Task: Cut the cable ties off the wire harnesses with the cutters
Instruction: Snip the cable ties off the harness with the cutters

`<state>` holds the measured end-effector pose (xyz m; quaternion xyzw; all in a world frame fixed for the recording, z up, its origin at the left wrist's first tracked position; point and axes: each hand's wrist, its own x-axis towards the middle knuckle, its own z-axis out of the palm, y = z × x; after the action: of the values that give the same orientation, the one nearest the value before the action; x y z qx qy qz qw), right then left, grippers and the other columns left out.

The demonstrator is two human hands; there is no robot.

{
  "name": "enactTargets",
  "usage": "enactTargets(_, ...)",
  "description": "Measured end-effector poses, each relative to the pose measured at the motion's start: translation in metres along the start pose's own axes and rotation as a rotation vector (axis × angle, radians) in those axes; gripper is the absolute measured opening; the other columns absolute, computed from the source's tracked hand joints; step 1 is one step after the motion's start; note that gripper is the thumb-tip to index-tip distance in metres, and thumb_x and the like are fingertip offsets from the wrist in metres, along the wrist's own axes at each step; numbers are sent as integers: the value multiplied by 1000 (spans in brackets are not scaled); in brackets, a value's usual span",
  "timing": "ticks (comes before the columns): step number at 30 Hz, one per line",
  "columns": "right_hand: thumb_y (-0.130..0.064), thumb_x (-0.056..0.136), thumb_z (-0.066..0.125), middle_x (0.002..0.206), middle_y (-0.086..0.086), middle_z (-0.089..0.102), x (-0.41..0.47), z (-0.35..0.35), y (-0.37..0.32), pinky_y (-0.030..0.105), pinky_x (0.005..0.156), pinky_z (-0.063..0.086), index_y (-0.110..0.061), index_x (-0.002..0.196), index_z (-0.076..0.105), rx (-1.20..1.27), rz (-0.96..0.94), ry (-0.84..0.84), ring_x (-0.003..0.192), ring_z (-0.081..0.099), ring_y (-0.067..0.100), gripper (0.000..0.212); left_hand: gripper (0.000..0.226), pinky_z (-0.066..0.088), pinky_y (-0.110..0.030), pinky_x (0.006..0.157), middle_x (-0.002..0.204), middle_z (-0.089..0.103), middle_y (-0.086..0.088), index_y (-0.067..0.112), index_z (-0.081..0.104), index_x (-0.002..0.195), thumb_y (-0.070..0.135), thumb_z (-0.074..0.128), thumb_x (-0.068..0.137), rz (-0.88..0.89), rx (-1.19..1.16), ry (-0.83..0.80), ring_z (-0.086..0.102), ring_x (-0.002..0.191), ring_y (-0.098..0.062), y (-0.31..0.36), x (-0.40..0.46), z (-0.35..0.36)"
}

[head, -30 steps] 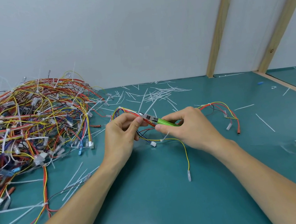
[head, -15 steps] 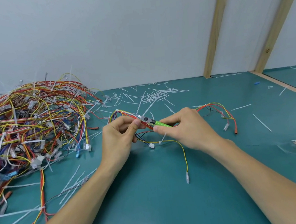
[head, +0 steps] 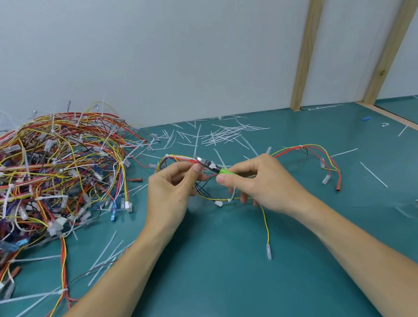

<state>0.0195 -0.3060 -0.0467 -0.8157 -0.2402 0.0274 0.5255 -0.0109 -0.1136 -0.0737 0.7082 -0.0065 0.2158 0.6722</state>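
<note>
Above the desk (head: 215, 274), left hand (head: 172, 190) pinches a harness (head: 177, 160); right hand (head: 259, 181) grips cutters (head: 210, 165) at a tie. Blades lie close against wires, so squeezing could nick one.

No legible text, label, brand or number anywhere

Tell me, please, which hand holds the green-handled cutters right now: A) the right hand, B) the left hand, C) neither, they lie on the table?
A: the right hand grips the green handle of the cutters, their metal tip reaching the wire harness that the left hand pinches.
</note>
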Motion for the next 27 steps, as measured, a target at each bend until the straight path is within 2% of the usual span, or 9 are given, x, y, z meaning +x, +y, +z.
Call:
enactTargets(2,-47,89,76,75,9,71,-1,3,-1,20,50,45,-38,75,79,2,6,0,55,62,13,17,13,48,-16,56,74,76,-2,22,74,84,18,69,95,-16,1,24,59,57,-1,0,0,0)
enactTargets(5,-43,92,74,75,2,72,0,3,-3,27,50,48,-26,78,77,95,61,21,59,66,16,23,15,48,-18,59,75,76,-4,21,75,80,21,69,95,-47,-27,40,53,53,-3,1,2,-1)
enactTargets(9,-38,97,69,74,-3,70,7,-5,-3,31,53,48,-11,88,74,220,105,178,60,63,15,29,19,47,-16,57,71,75,-5,18,76,77,27,72,93,-61,-45,68,48,52,-7,3,1,-1)
enactTargets(14,-18,91,75,81,3,74,8,-5,2,26,54,45,-15,91,66,211,159,177,60,58,10,10,25,49,-17,58,65,72,-2,20,73,67,26,73,92,-63,-16,78,50,53,-7,3,2,-2)
enactTargets(17,-6,89,74,92,1,79,7,-3,3,14,57,46,-17,91,63,183,126,169,62,63,1,16,24,49,-15,59,62,69,1,17,69,68,16,71,92,-51,-2,71,55,54,-5,3,2,-2)
enactTargets(19,-2,88,73,94,-5,79,7,-4,3,13,65,49,-18,93,62,101,98,146,68,65,-4,20,26,48,-15,58,62,68,-1,16,66,67,9,68,92,-36,4,72,56,54,-5,4,2,-3)
enactTargets(21,-3,87,74,95,-10,79,5,-3,2,14,63,45,-20,94,62,5,84,101,62,60,-4,22,27,48,-15,59,61,67,-4,16,64,66,4,67,90,-18,4,67,56,54,-7,6,3,-4)
enactTargets(23,-5,86,75,92,-14,79,4,0,2,21,64,48,-21,92,63,-56,85,68,63,61,2,21,26,48,-16,61,59,66,-3,16,64,65,4,66,88,8,3,44,57,56,-8,8,2,-4)
enactTargets(27,-13,84,80,85,-11,78,2,2,1,43,87,57,-21,90,64,-77,96,62,86,73,22,19,12,51,-18,63,61,68,-2,16,65,69,15,65,81,79,51,13,63,59,-8,12,-2,-5)
